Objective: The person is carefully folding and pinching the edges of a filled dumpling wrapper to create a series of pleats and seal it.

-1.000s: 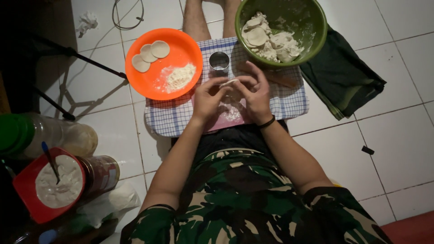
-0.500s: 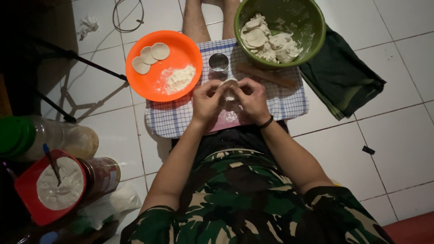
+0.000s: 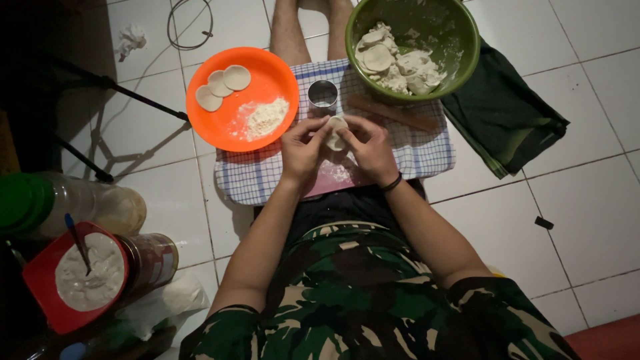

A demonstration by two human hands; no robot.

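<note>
- A white tiled floor [image 3: 587,200] stretches out on every side of the hands, beneath everything else.
- A blue-and-white checked cloth [image 3: 427,150] lies directly under both hands and reaches out to either side of them.
- A green bowl [image 3: 467,53] sits just beyond the right hand, up and to its right, holding scraps and rounds of pale dough.
- An orange plate [image 3: 273,73] lies beyond the left hand, up and to its left, with three flat dough discs and a heap of flour on it.
- A dark green cloth [image 3: 507,117] is crumpled well to the right of the right hand.
- A red tub [image 3: 40,280] of white filling with a spoon in it stands far to the left of the left hand, nearer the person's body.
- A wooden rolling pin [image 3: 393,113] lies just beyond the right hand, by the bowl.
- The left hand [image 3: 301,148] is curled, its fingertips pinching the left edge of the dough.
- The right hand [image 3: 372,148] is curled too, pinching the right edge; a dark band circles its wrist.
- A round metal cutter [image 3: 323,95] stands just above the fingertips of both hands.
- The dough piece [image 3: 335,132] is small and pale, held between the two hands over the checked cloth.
</note>
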